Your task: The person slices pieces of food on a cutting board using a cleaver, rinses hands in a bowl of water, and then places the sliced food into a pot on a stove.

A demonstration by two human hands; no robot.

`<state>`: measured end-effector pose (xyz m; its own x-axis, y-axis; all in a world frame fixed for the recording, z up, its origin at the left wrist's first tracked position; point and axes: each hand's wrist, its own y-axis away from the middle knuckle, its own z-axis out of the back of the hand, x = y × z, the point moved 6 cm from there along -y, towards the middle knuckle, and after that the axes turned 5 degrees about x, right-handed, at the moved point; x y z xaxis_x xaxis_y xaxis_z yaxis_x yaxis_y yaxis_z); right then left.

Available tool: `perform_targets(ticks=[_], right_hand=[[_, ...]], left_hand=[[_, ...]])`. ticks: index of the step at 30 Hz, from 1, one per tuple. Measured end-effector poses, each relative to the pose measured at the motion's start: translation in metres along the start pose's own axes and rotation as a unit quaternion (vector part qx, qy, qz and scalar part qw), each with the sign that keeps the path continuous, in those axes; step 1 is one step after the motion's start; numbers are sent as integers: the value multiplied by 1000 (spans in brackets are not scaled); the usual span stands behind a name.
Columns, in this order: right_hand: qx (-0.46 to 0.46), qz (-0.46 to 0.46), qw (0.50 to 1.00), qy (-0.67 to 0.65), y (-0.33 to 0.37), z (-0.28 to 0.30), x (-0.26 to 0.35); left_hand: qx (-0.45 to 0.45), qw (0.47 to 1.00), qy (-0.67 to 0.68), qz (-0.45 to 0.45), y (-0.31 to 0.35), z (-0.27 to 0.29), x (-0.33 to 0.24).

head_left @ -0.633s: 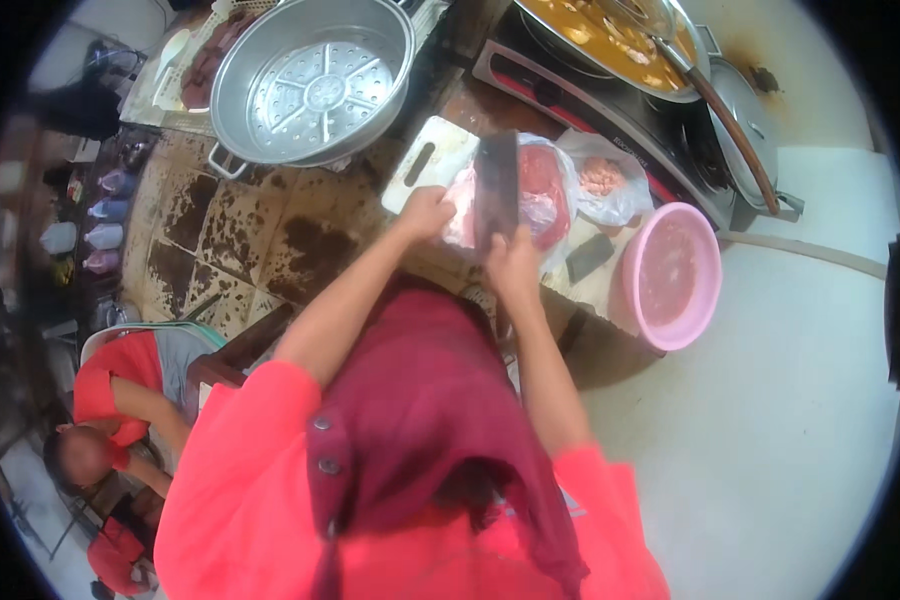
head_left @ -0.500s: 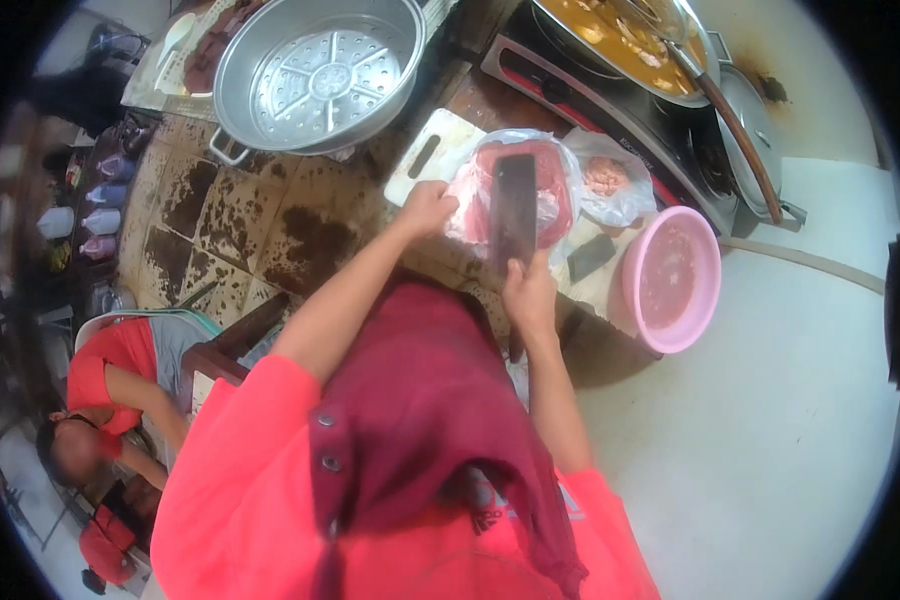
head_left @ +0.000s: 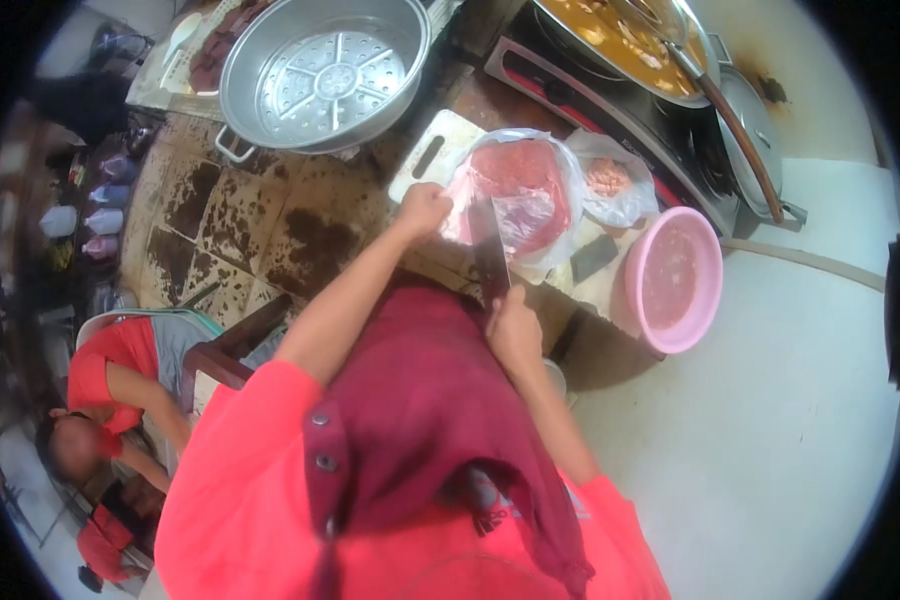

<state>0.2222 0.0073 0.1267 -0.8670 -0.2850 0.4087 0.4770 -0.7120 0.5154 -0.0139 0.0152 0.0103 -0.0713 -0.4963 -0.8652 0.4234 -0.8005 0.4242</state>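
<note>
A large slab of raw pink meat (head_left: 515, 165) lies on a white plastic bag (head_left: 574, 215) over a white chopping board (head_left: 433, 150). My left hand (head_left: 425, 211) is closed on the pale, fatty left edge of the meat. My right hand (head_left: 515, 328) grips the handle of a broad dark cleaver (head_left: 489, 250). Its blade slants up and to the left, and its tip end meets the meat close to my left fingers. How deep the edge sits in the meat, I cannot tell.
A dark grey block (head_left: 595, 257) and a pink basin (head_left: 714, 270) of cloudy liquid stand right. Behind the meat are a bag of pinkish bits (head_left: 606, 178) and a stove (head_left: 570, 98) with a pan (head_left: 620, 40). A steamer pot (head_left: 410, 85) stands left; another person (head_left: 120, 370) sits beyond.
The cleaver has swung from lying across the middle of the meat to its left side, close to my left hand. My right hand has moved slightly left and nearer to me.
</note>
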Motion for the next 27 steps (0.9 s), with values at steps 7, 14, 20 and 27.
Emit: perform_targets(ticks=[7,14,20,27], right_hand=[[-75,56,988,-126,4,42,7],[-56,45,996,-58,-21,11,-6],[-29,2,999,-28,0,-1,2],[-114,50,976,-178,18,37,-10]], left_hand=[[63,988,136,-22,2,-9,24],[134,985,79,74,18,-14,-15],[165,974,132,79,21,-12,-31],[251,929,235,140,0,4,-8]])
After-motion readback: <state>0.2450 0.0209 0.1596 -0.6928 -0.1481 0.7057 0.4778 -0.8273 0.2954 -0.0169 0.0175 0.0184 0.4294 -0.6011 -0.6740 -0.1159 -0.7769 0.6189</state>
